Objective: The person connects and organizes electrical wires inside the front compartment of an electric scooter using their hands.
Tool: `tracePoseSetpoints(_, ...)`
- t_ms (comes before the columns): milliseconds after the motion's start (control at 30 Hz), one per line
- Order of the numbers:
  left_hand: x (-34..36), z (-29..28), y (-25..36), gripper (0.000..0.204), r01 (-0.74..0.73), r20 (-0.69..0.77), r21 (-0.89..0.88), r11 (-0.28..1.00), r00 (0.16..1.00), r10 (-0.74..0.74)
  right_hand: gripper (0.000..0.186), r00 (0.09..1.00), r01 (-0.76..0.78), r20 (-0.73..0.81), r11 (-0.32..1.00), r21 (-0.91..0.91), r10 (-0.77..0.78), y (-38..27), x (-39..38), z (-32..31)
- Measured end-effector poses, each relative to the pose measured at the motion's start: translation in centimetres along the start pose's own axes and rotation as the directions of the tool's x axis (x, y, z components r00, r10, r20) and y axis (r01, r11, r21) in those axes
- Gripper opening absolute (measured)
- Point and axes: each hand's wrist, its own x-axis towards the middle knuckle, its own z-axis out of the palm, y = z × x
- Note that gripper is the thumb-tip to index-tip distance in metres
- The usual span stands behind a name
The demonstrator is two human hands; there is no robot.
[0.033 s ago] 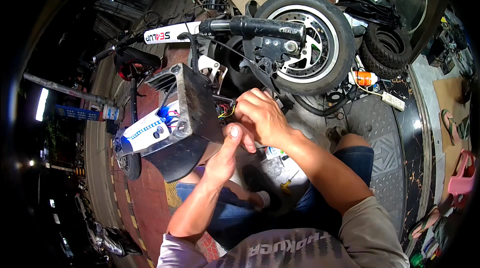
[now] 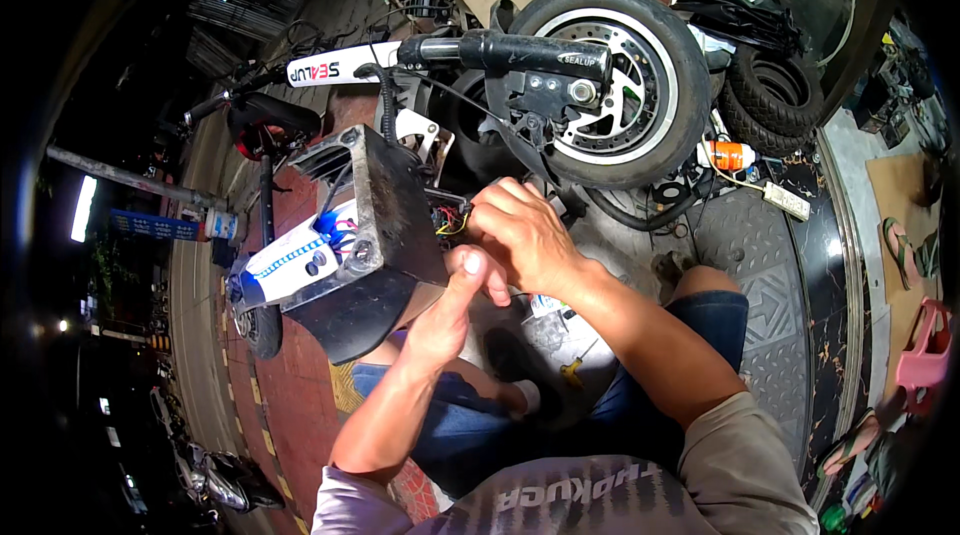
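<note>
**Tight gap at the wire bundle**

The grey metal box (image 2: 375, 235) walls the left side; the wheel (image 2: 620, 85) and black fork (image 2: 530, 100) close the top. Both hands crowd the narrow gap around the coloured wires (image 2: 450, 223). Open floor (image 2: 760, 245) lies to the right.

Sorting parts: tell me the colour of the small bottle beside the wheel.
Orange bottle, head view.
</note>
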Motion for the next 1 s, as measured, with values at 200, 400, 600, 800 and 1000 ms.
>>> tracePoseSetpoints(200, -0.6, -0.6, 0.7, 0.041, 0.097, -0.094, 0.379, 0.92, 0.993, -0.066, 0.016, 0.977, -0.213, 0.052, 0.929, 0.304, 0.207, 0.8, -0.7, 1.1)
tracePoseSetpoints(400, -0.8, -0.2, -0.3, 0.033, 0.076, -0.317, 0.397, 0.915, 0.947, 0.058, 0.011, 0.849, -0.523, 0.218, 0.71, 0.473, 0.48, 0.7, -0.4, 0.5)
tracePoseSetpoints(600, -0.9, -1.2, -2.8, 0.028, -0.009, -0.436, 0.011, 1.0, 0.9, 0.013, 0.029, 0.841, -0.47, 0.151, 0.563, 0.68, 0.52, 0.7, 0.7, -0.1)
tracePoseSetpoints(800, -0.6, -1.0, -1.7, 0.046, -0.017, -0.389, -0.211, 0.977, 0.919, -0.067, 0.028, 0.83, -0.476, 0.135, 0.56, 0.679, 0.542, 0.2, 1.0, -1.2)
tracePoseSetpoints(1000, -0.3, 0.4, -1.5, 0.047, -0.104, -0.373, -0.213, 0.971, 0.928, 0.017, 0.03, 0.924, -0.381, 0.087, 0.869, 0.315, 0.374, -0.6, 1.9, -2.7)
